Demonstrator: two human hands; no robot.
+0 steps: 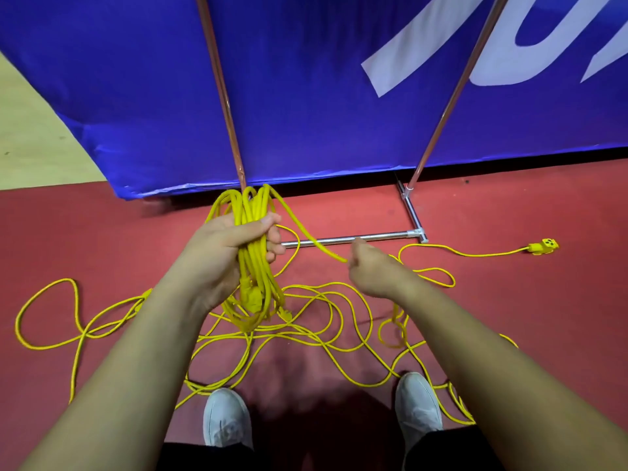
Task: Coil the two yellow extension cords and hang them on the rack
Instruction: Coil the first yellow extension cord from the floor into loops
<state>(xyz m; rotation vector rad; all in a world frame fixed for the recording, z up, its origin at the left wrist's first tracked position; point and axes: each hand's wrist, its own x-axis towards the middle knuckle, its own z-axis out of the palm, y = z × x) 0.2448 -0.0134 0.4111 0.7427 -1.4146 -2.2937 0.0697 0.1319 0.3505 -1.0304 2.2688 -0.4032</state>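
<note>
nearest, at 6 o'clock, two pale shoes (226,419) stand on the red floor (509,205), with loose yellow cord (299,329) sprawled around and between them in overlapping loops. i cannot tell which loops belong to which of the two cords.

above that slack, the left hand (234,246) is clenched round a coil (253,202) of many turns. the coil's long axis runs 12 to 6, its upper bends fanning out above the fist and its lower bends hanging just over the tangle. from the top of the coil one live strand (306,232) slants toward 4 o'clock into the right hand (370,270), whose fingers are curled in on it, apparently pinching it. the two hands sit near each other, left at 9, right at 3.

judged from this, the first cord is only partly wound. the next loop depends on that slant: the right hand is the nearer one to the free cord, so it would draw up slack from 6 o'clock and carry it toward 10 o'clock, laying the turn along the coil's axis. crossed loops underfoot could snag.

farther out, the rack's chrome base bar (353,239) lies across from 9 to 3 just beyond the hands. a socket end (543,247) rests well apart at 3 o'clock. two rack uprights (221,86) rise toward 12 in front of a blue banner (306,96).
</note>
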